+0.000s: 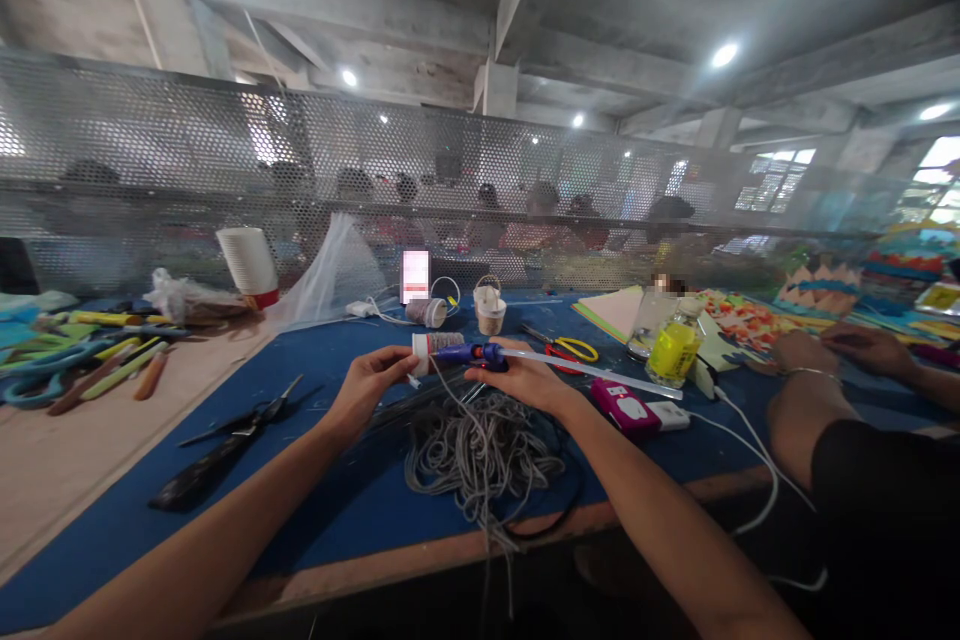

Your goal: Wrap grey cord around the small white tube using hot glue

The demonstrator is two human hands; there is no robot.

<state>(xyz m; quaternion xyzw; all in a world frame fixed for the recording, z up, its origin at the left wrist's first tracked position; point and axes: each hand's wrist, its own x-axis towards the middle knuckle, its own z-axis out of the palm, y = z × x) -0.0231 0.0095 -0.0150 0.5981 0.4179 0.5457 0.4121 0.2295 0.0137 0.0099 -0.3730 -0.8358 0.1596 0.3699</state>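
My left hand (375,382) pinches the white rim of a small paper cup (421,356), which lies on its side, its body wrapped in grey cord. In my right hand (529,382) is a blue glue gun (469,353), its nozzle pointing left at the cup's wrapped side. A long translucent glue stick (600,372) sticks out of the gun's back toward the right. From the cup a strand of cord runs down to a loose heap of grey cord (480,455) on the blue table mat (315,510).
Black-handled snips (217,465) lie at left, near scissors and pens. Behind are a phone (415,277), a wrapped cup (426,312) and a small basket (490,310). Rightward are yellow scissors (576,349), a yellow bottle (675,350), a purple power bank (624,407) and another person's hands (806,352).
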